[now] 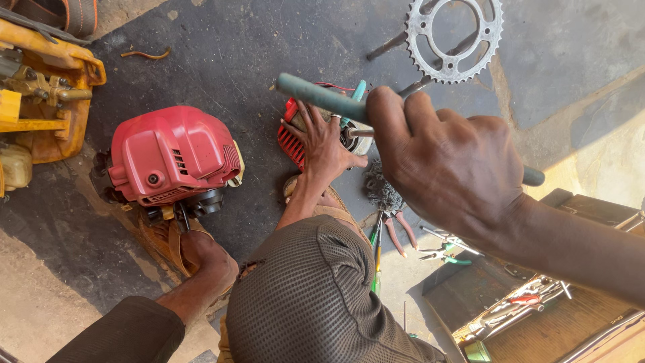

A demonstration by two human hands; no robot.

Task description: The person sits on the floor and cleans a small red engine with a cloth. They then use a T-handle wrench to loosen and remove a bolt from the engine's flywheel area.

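Observation:
My right hand point(447, 165) is closed around a teal-green bar handle point(316, 94), raised close to the camera. A thin metal shaft point(358, 133) runs from under that handle toward a small engine part with a red grille point(290, 141) on the dark mat. My left hand point(324, 144) lies flat on that part with its fingers spread, pressing it down. A ring shows on one finger. My knee in ribbed grey-brown cloth point(316, 296) fills the lower middle and hides the forearm behind it.
A red engine housing point(168, 154) sits to the left above my sandalled foot point(201, 252). A yellow machine point(40, 94) is at the far left and a chain sprocket point(455, 37) at the top. Red-handled pliers point(398, 232), a screwdriver point(376, 259) and an open wooden toolbox point(537, 316) lie to the right.

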